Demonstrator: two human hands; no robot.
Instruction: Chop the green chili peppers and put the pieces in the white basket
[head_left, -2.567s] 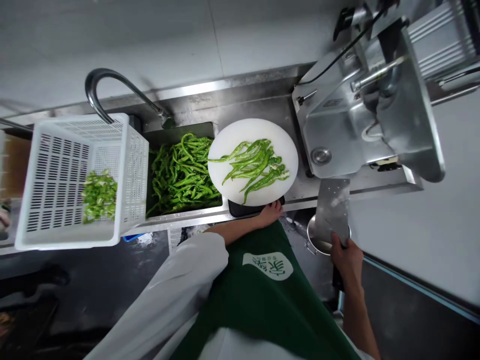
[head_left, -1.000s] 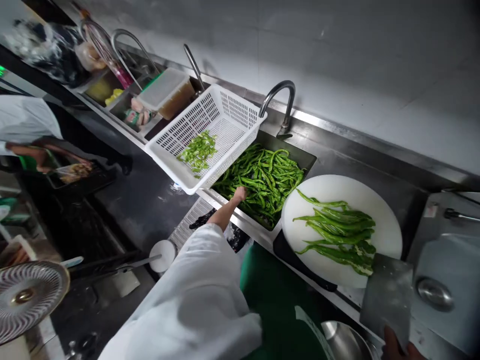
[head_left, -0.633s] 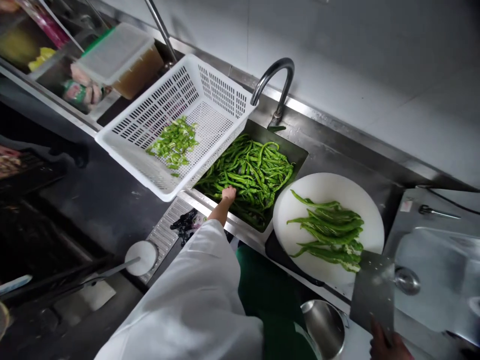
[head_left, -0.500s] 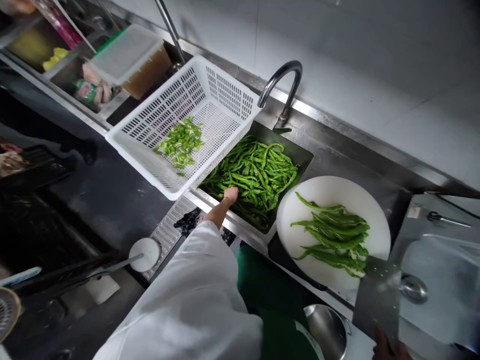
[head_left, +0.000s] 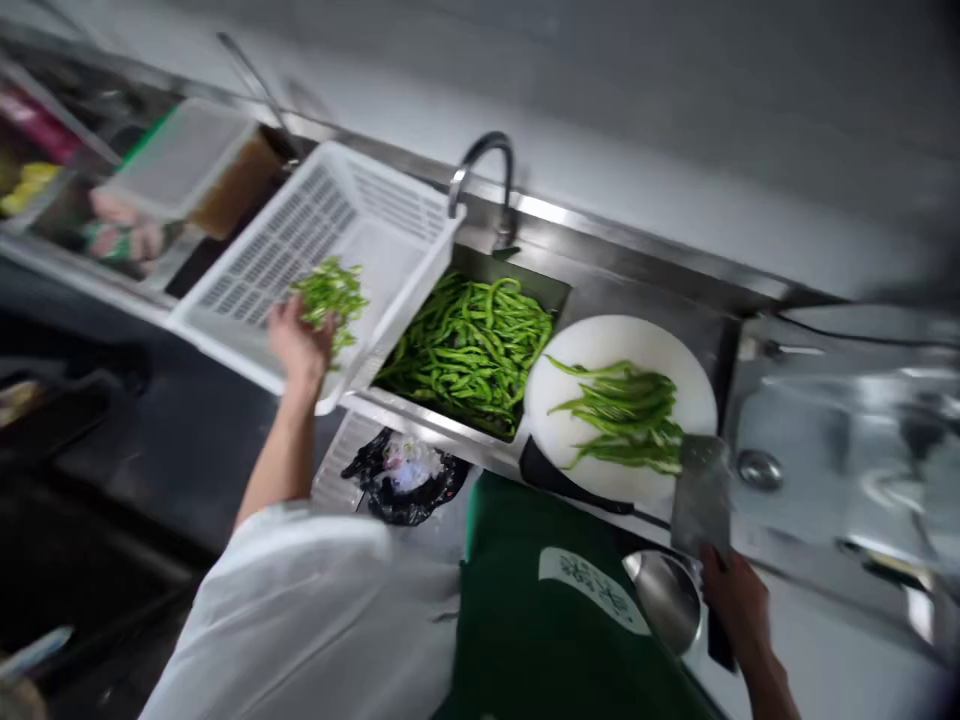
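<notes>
My left hand (head_left: 300,340) reaches over the front rim of a tilted white slotted basket (head_left: 300,225), its fingers at a small pile of cut green pepper pieces (head_left: 330,288). Motion blur smears the fingers. My right hand (head_left: 731,600) is closed on the handle of a cleaver (head_left: 701,495), whose blade points up at the near right edge of a round white cutting board (head_left: 600,345). A bunch of whole long green peppers (head_left: 626,415) lies on the board. Beside it, a steel sink (head_left: 420,420) holds many more whole green peppers (head_left: 469,340).
A curved faucet (head_left: 480,165) rises behind the sink. A steel pot (head_left: 664,600) sits below the counter by my right hand, and a black bag (head_left: 405,470) hangs under the sink. Lidded containers (head_left: 180,165) stand at far left, a steel machine (head_left: 840,450) at right.
My left hand left the peppers in the sink and moved left into the white basket beside the cut pieces. The view swung right. My right hand kept its hold on the cleaver.
</notes>
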